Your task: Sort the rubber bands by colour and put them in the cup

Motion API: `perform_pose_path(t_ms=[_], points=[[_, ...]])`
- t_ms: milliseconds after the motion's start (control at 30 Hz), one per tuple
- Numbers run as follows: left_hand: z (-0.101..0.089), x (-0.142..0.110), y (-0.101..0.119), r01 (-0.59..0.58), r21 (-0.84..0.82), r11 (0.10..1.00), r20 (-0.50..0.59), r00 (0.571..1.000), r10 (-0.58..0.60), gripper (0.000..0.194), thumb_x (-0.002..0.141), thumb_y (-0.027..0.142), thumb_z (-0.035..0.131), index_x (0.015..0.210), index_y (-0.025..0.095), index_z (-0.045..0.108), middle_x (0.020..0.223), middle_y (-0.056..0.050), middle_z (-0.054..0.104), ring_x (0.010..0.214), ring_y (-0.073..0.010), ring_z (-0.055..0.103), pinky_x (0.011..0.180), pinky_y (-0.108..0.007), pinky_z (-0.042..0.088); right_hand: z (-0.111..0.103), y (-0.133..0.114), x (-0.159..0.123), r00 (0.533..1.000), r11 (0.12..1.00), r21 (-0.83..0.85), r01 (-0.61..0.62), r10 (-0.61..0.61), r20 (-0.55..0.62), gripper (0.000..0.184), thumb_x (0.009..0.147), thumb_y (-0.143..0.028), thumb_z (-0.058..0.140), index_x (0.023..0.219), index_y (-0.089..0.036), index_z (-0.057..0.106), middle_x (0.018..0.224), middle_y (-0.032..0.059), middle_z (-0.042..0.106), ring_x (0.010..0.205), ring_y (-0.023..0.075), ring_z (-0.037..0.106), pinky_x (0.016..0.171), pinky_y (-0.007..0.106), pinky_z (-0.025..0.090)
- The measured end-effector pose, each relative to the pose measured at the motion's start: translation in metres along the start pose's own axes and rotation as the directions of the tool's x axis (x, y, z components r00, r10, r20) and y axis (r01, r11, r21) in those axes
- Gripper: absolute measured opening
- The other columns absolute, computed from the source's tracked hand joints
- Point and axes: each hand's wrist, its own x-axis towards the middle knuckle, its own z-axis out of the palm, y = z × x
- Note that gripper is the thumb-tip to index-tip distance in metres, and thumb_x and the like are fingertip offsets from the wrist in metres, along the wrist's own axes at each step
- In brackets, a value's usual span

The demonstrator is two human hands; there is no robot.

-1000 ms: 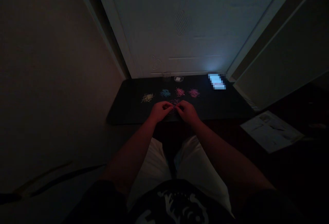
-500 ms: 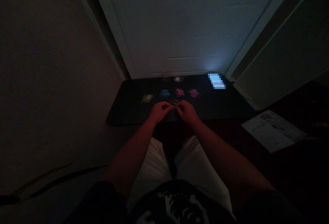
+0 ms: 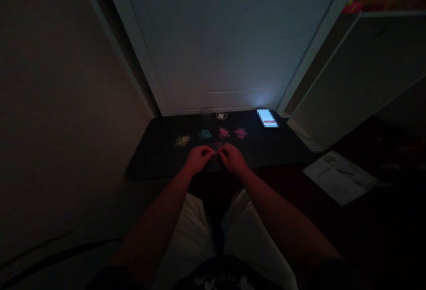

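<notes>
Left hand (image 3: 197,158), right hand (image 3: 234,158) apparently picking at purple pile (image 3: 217,145); fingers curled, can't tell if pinching; next needs fine grip

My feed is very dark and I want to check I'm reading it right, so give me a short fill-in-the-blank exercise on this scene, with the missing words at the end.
1. Apart from the pile at the fingers of the left hand and right hand, the separate coloured piles number ____.
2. Immediately to the right of the pale yellow pile is one coloured ____.
3. On the dark tabletop, the bright screen lies toward the ____ end, left or right.

Missing words: four; blue; right.
</notes>
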Motion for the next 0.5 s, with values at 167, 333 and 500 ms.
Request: perform_pose_path(t_ms=[167, 333, 500], points=[[-0.0003, 0.0003, -0.0024, 0.013, -0.054, 0.998, -0.003, 1.0, -0.013, 0.023, 0.076, 0.039, 0.057, 0.078, 0.018, 0.065, 0.074, -0.002, 0.067, 0.067, -0.0141, 0.059, 0.063, -0.026, 0.044, -0.001, -0.0025, 0.0005, 1.0, 1.0, 0.005, -0.02, 0.02, -0.006, 0.008, 0.081, -0.018, 0.049, 0.074, -0.021, 0.053, 0.077, 0.0036, 0.056, 0.076, 0.0178, 0.052, 0.071, 0.03, 0.041], [-0.0017, 0.0011, -0.0054, 0.002, -0.041, 0.999, -0.01, 1.0, -0.003, 0.024, 0.076, 0.04, 0.056, 0.075, 0.017, 0.064, 0.072, -0.002, 0.066, 0.067, -0.0145, 0.058, 0.063, -0.026, 0.044, 0.0006, -0.0021, 0.0012, 0.998, 0.998, 0.007, -0.058, 0.058, -0.02, 0.008, 0.081, -0.019, 0.049, 0.074, -0.021, 0.053, 0.077, 0.0034, 0.056, 0.074, 0.0172, 0.051, 0.07, 0.029, 0.04], [-0.0009, 0.001, -0.0051, 0.003, -0.038, 0.999, -0.008, 1.0, -0.003, 0.025, 0.076, 0.041, 0.055, 0.077, 0.017, 0.065, 0.075, -0.002, 0.067, 0.069, -0.0147, 0.058, 0.064, -0.026, 0.044, 0.0024, -0.0008, 0.0026, 0.997, 0.997, 0.002, -0.074, 0.074, -0.014, 0.009, 0.081, -0.018, 0.05, 0.074, -0.02, 0.054, 0.076, 0.0027, 0.055, 0.073, 0.016, 0.051, 0.069, 0.028, 0.039]])
